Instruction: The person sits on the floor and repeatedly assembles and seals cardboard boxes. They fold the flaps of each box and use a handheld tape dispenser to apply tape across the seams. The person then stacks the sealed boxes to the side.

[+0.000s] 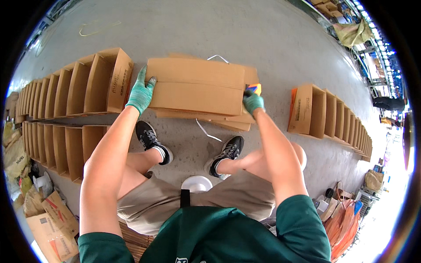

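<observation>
A flattened brown cardboard box [197, 81] is in front of me, on top of several more folded cardboard sheets [239, 125]. My left hand [141, 93], in a green glove, grips its left edge, thumb on the top face. My right hand [253, 101], gloved too and slightly blurred, is closed at the right edge. A small yellow, orange and blue object [255, 89] sticks out of its fingers; its kind is unclear. White strapping [207, 130] loops out from the pile's near and far sides.
Open boxes stand in two long rows [76, 85] at the left and another row [331, 109] at the right. My shoes [228, 153] flank the pile's near side. A white round stool [196, 183] sits between my legs. An orange bag [344, 228] lies lower right.
</observation>
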`<state>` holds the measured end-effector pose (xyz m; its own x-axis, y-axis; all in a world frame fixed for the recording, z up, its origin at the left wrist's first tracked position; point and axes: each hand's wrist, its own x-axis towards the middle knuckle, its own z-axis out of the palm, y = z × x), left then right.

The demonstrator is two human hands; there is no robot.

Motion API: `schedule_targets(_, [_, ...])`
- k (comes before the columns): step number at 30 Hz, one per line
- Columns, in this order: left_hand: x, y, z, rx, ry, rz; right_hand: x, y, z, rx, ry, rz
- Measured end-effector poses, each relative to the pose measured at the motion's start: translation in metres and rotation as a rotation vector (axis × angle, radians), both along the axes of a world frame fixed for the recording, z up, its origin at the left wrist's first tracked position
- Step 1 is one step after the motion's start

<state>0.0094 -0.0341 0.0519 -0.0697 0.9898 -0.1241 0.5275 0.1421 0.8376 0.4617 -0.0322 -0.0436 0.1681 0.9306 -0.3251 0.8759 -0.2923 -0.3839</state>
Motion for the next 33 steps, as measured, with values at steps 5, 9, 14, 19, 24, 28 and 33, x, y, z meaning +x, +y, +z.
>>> schedule_targets(5, [0.000,-0.006,0.005,0.100,-0.025,-0.012,-0.022,0.039,0.161,0.589,1.150,-0.205])
schedule_targets(9, [0.010,-0.005,0.014,0.047,-0.039,-0.060,-0.064,0.034,0.216,0.500,1.220,0.094])
schedule_targets(14, [0.010,-0.007,0.015,0.034,-0.021,-0.068,-0.106,0.032,0.206,0.122,0.976,0.348])
schedule_targets(19, [0.011,-0.011,0.024,0.132,0.238,0.003,-0.089,0.041,0.178,-0.028,0.912,0.418])
schedule_targets(24, [0.046,-0.015,0.063,0.287,0.275,0.056,-0.066,0.043,0.179,-0.123,0.858,0.458])
schedule_targets(28, [0.085,-0.029,0.100,-0.687,-0.764,0.208,-0.056,0.045,0.172,-0.171,0.850,0.453])
schedule_targets(33, [0.114,-0.037,0.085,-0.621,-0.934,0.164,-0.066,0.043,0.178,-0.165,0.905,0.437])
